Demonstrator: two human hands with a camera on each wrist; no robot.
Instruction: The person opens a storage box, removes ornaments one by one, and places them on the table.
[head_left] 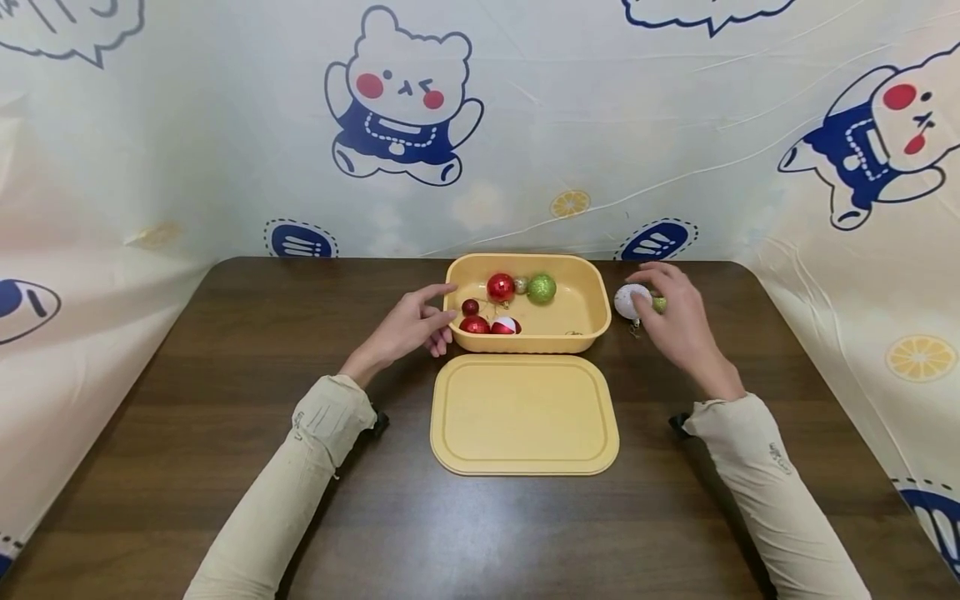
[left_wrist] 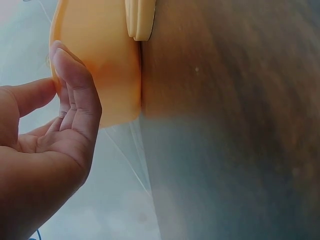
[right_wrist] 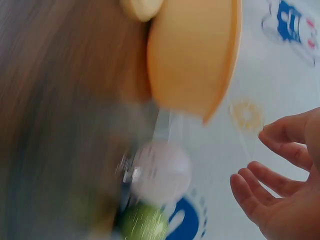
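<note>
Matt plastic tub (head_left: 585, 321), glossy red bauble (head_left: 500, 287), wood-grain table (head_left: 225, 400).

Dark wood table (head_left: 225, 433); yellow tub (head_left: 585, 321) sits at the far middle; its flat yellow lid (head_left: 525, 414) lies just in front, near edge; white bauble (head_left: 630, 300) and small green bauble (head_left: 659, 305) lie right of the tub, touching each other.

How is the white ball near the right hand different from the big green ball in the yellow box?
The white ball lies on the table, right of the yellow box; the big green ball lies inside the box. The white one is pale and looks somewhat larger; the green one glitters. The right hand is beside the white ball, while no hand is near the green ball. Both are round ornaments.
</note>
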